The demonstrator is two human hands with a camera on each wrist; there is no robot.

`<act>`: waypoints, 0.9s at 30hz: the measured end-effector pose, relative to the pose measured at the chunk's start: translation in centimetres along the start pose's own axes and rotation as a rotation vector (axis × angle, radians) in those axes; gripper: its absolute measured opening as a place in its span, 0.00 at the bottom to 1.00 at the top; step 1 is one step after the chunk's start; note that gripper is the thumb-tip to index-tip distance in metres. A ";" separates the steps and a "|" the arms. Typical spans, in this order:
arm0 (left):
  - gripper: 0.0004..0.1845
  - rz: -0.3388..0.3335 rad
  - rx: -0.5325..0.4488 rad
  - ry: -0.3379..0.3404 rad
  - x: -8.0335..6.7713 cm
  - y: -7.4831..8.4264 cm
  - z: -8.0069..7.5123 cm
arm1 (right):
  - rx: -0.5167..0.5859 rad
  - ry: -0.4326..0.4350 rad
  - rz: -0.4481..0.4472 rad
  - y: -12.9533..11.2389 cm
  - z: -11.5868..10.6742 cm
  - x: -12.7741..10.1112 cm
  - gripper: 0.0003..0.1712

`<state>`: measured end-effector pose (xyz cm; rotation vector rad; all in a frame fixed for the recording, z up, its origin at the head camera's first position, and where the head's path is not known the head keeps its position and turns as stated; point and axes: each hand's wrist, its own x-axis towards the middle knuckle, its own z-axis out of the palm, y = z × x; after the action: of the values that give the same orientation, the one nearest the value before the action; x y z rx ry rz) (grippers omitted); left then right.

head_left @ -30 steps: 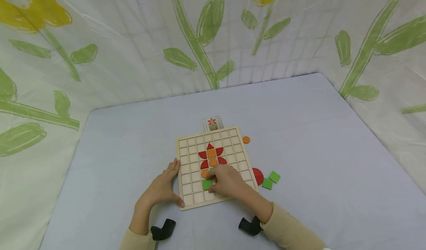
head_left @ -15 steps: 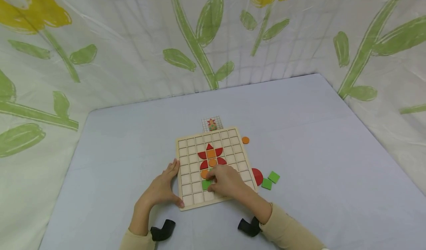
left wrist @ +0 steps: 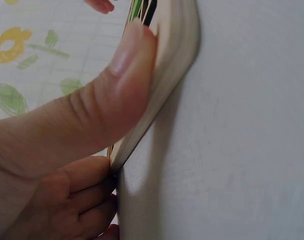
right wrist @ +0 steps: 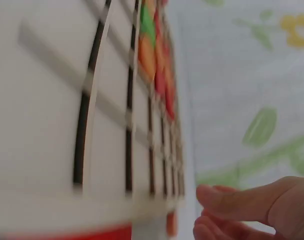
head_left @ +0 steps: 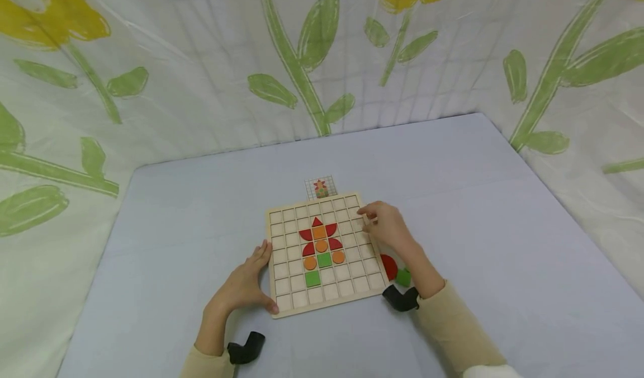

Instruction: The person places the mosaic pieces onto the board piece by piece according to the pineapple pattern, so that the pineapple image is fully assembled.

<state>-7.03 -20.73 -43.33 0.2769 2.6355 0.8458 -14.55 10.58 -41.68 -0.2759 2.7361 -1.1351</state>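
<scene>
A wooden grid board lies on the table. On it sit a red triangle, red quarter-round pieces, an orange square, orange discs and green squares. My left hand rests against the board's left edge, thumb spread to the near corner, fingers higher up. Beyond the board's right edge, my right hand hovers with bent fingers and nothing visible in them. An orange piece shows near its fingertips in the right wrist view; the hand hides that spot in the head view.
A red rounded piece and a green square lie right of the board, the latter partly behind the right forearm. A small pattern card sits at the board's far edge. A flowered cloth hangs behind the table.
My right hand has left the middle of the board and moved right and away, past the right edge. A green square and an orange disc it covered now show. The left hand stays put.
</scene>
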 end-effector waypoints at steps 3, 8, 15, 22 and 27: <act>0.72 -0.005 -0.004 0.001 -0.1 0.0 -0.1 | -0.046 0.009 0.059 1.6 -1.0 1.2 0.27; 0.72 -0.005 -0.011 -0.002 -0.2 0.2 -0.1 | -0.110 -0.036 0.085 3.0 -1.3 2.3 0.29; 0.72 -0.004 -0.017 -0.001 -0.3 0.0 0.0 | -0.106 0.008 0.058 3.3 -0.7 2.5 0.16; 0.72 0.004 -0.015 0.005 -0.2 -0.2 0.1 | -0.114 0.017 0.063 3.2 -0.7 2.2 0.14; 0.72 0.005 -0.005 0.003 -0.1 -0.1 0.0 | -0.051 0.032 0.058 2.7 -0.8 1.4 0.16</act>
<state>-6.95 -20.84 -43.38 0.2813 2.6363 0.8557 -16.39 12.67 -43.16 -0.1851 2.7842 -1.0650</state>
